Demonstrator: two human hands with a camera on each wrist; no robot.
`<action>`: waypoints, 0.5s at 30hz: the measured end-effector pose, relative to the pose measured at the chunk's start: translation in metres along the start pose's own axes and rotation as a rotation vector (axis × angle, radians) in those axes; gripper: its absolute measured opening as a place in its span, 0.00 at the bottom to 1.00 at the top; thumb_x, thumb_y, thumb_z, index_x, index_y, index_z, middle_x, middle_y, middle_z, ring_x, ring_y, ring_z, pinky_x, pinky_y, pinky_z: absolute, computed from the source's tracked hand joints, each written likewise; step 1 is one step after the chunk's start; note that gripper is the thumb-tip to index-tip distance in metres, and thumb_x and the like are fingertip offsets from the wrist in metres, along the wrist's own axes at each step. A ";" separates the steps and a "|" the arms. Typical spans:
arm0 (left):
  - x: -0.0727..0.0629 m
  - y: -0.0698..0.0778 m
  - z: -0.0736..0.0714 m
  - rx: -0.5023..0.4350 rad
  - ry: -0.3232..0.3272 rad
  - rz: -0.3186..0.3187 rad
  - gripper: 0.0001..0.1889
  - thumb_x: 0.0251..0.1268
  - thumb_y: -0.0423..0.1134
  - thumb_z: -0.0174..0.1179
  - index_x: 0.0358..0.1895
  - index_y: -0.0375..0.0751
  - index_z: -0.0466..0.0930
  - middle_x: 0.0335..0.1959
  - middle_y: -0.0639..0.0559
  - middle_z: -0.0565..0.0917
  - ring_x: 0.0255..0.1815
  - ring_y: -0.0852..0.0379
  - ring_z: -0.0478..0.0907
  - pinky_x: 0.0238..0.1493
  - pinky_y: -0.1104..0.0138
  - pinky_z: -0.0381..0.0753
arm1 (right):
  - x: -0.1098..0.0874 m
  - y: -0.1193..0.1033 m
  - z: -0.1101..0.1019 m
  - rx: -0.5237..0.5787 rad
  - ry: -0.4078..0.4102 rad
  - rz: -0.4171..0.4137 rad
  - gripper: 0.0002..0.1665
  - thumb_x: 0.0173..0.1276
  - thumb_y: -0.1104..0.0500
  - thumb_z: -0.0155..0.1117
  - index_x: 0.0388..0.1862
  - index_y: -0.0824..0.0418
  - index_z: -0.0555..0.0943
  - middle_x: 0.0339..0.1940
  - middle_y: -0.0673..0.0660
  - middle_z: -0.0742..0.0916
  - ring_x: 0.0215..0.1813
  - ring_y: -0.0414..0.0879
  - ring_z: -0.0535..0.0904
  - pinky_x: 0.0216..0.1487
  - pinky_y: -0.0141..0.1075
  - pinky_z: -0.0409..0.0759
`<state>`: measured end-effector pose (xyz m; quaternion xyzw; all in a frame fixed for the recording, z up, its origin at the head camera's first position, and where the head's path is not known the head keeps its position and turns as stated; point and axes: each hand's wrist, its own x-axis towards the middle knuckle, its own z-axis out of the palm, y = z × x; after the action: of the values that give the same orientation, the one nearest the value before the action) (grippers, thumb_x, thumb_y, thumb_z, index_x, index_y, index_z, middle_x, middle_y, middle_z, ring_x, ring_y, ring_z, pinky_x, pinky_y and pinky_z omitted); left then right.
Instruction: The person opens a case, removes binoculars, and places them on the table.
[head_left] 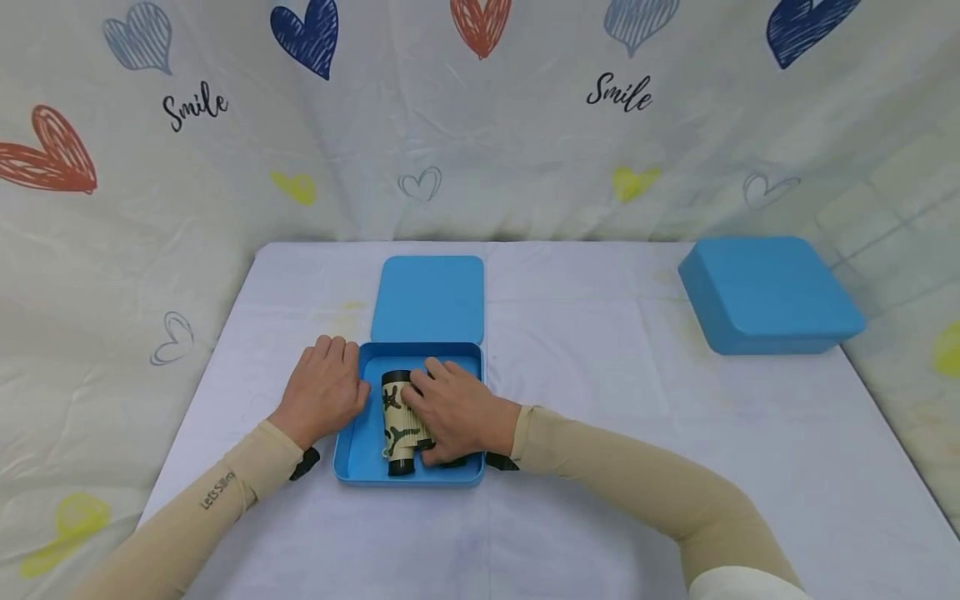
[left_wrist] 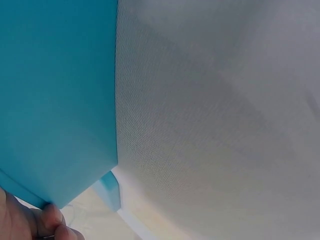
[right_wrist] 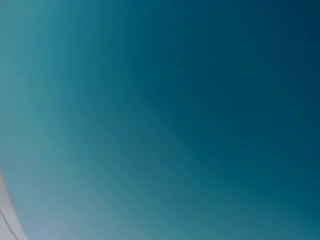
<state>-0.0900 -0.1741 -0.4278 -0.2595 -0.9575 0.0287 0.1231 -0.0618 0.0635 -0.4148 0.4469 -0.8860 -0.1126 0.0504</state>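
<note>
The binoculars (head_left: 396, 417), tan with dark patches and black ends, lie inside an open blue box (head_left: 367, 437). The small black end we can see points to the desk's near edge. The right hand (head_left: 461, 412) is on top of them, its fingers bent and holding on, and it hides their right part. The left hand (head_left: 324, 387) is at the box's left side, its fingers curled, with the thumb and fingers holding the rim. The box sits closer to the left edge of the desk (head_left: 592, 383) than to the right one. Its flat blue lid (head_left: 429, 298) meets the box's far side and reaches almost to the desk's far edge. Another blue box (head_left: 780, 292), closed, sits at the far right corner. Both arms wear tan sleeves (head_left: 615, 462). Behind the desk hangs a white cloth (head_left: 517, 142) with hearts and the word "Smile" on it.
</note>
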 end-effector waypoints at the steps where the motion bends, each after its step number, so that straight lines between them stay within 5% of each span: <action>1: 0.000 0.000 0.000 0.000 -0.002 0.000 0.13 0.65 0.40 0.61 0.35 0.32 0.71 0.27 0.41 0.70 0.32 0.47 0.66 0.32 0.60 0.66 | 0.000 0.000 0.000 0.004 -0.004 -0.001 0.49 0.51 0.14 0.62 0.54 0.51 0.74 0.45 0.49 0.80 0.42 0.44 0.67 0.39 0.34 0.68; 15: -0.001 -0.001 0.000 -0.018 -0.007 -0.004 0.13 0.66 0.40 0.60 0.36 0.32 0.71 0.27 0.41 0.71 0.33 0.46 0.66 0.32 0.60 0.66 | 0.000 0.006 0.002 0.047 0.010 -0.003 0.50 0.48 0.14 0.65 0.56 0.49 0.76 0.47 0.49 0.81 0.44 0.44 0.71 0.44 0.35 0.76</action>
<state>-0.0898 -0.1758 -0.4282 -0.2587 -0.9586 0.0209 0.1174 -0.0670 0.0677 -0.4148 0.4497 -0.8876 -0.0894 0.0440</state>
